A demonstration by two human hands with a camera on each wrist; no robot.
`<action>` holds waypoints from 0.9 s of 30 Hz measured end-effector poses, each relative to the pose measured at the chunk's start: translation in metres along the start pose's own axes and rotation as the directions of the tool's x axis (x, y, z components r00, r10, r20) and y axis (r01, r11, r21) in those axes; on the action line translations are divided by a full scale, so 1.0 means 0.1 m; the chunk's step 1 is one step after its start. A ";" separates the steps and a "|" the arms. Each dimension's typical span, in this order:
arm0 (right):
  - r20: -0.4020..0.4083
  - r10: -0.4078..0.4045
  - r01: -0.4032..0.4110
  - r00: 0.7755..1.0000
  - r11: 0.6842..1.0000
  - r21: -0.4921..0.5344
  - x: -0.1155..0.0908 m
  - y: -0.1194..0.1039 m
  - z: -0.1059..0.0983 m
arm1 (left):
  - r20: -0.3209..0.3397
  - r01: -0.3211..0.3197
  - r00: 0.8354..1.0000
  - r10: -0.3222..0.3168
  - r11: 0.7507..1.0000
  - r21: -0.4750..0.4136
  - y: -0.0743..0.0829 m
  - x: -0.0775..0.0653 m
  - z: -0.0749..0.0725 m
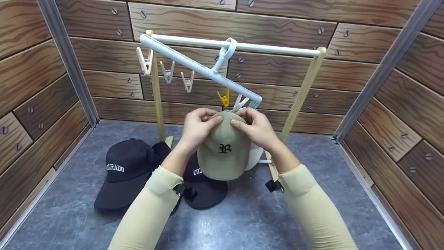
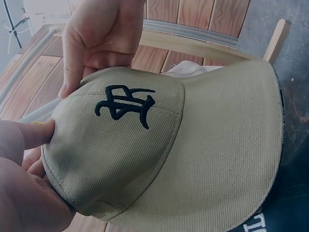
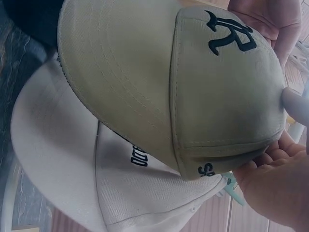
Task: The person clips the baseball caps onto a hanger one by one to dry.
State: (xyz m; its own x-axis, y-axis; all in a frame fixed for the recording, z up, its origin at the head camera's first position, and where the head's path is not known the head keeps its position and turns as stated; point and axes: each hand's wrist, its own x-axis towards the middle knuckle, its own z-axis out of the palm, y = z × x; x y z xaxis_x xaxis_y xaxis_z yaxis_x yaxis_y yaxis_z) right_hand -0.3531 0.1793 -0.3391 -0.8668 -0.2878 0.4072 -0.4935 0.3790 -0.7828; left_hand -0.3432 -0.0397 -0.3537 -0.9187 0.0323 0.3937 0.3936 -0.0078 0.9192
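A khaki baseball cap (image 1: 224,135) with a black embroidered letter hangs brim-down between both hands. The left hand (image 1: 198,126) pinches one side of its crown, thumb on the front and fingers behind. Opposite it, the right hand (image 1: 259,126) pinches the other side in the same way. Just above the crown is a pale clothespin (image 1: 240,103) under the low end of a light-blue hanger (image 1: 194,64). Behind the khaki cap is a white cap (image 3: 53,125) with dark lettering, beside a teal clothespin (image 3: 234,189).
The hanger tilts from a white rod (image 1: 277,49) on a wooden stand (image 1: 301,93). A yellow clothespin (image 1: 224,98) and several pale ones hang along it. Black caps, one at the left (image 1: 128,163) and one below the hands (image 1: 208,194), lie on the grey surface. Wood-patterned walls enclose the space.
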 end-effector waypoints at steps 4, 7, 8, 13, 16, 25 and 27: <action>0.004 0.021 -0.021 1.000 0.999 -0.028 0.01 0.02 0.00 | 0.009 0.000 1.000 0.000 1.000 0.007 -0.04 0.00 -0.01; -0.001 0.038 -0.038 0.999 0.999 -0.039 0.02 0.03 0.00 | 0.011 0.003 1.000 -0.003 1.000 0.016 -0.06 -0.01 -0.02; -0.003 0.043 -0.043 0.999 0.998 -0.040 0.03 0.04 -0.01 | 0.011 0.004 1.000 -0.004 1.000 0.018 -0.07 -0.01 -0.02; -0.031 0.022 -0.023 0.999 1.000 -0.020 0.05 0.08 -0.02 | 0.010 -0.001 1.000 0.001 1.000 0.020 -0.09 0.00 -0.01; -0.058 -0.001 0.000 0.998 1.000 -0.025 0.07 0.11 -0.02 | 0.010 -0.008 1.000 0.008 1.000 0.022 -0.10 0.00 0.00; -0.156 -0.046 0.019 0.987 0.986 -0.168 0.10 0.10 0.02 | 0.004 -0.005 1.000 0.005 0.999 0.041 -0.14 0.01 0.01; -0.198 -0.044 0.004 0.979 0.981 -0.196 0.11 0.10 0.03 | 0.005 -0.008 1.000 0.008 0.999 0.048 -0.15 0.01 0.01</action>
State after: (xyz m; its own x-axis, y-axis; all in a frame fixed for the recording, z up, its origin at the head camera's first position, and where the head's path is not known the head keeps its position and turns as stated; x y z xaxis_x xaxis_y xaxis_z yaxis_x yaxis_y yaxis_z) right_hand -0.3677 0.1770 -0.3440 -0.8413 -0.1245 0.5261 -0.5016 0.5426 -0.6738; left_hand -0.3499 -0.0389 -0.3672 -0.9155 0.0369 0.4006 0.4019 0.0397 0.9148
